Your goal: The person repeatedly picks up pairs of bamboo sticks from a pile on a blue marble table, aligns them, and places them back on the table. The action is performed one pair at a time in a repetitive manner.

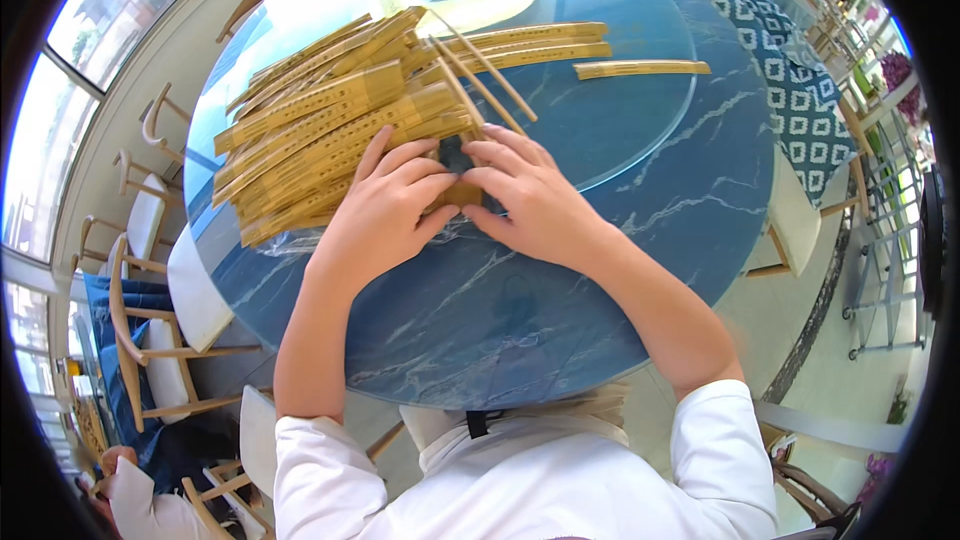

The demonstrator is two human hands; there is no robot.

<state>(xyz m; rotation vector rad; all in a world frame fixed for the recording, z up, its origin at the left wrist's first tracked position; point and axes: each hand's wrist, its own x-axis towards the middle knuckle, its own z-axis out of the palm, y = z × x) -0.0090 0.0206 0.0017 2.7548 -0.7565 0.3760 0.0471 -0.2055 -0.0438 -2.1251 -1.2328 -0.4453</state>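
A broad pile of long, narrow gold-brown paper chopstick sleeves (300, 145) covers the left part of the blue table. Several pale wooden chopsticks (500, 80) lie loose across its right end. My left hand (392, 198) rests at the pile's near right corner, fingers bent inward. Facing it closely, my right hand (530, 190) has curled fingers, its upper fingertips near the end of one chopstick. Between both hands is a small dark and tan item (462, 192), pinched by thumbs and fingers. The fingers mostly cover it, so its kind cannot be made out.
The marbled blue round table (560, 315) bears a clear glass turntable (640, 145). A single sleeve (642, 69) lies apart at the right. Clear plastic (290, 242) shows under the pile. Wooden chairs (150, 340) and another person (150, 500) are left; a wire rack (890, 270) stands right.
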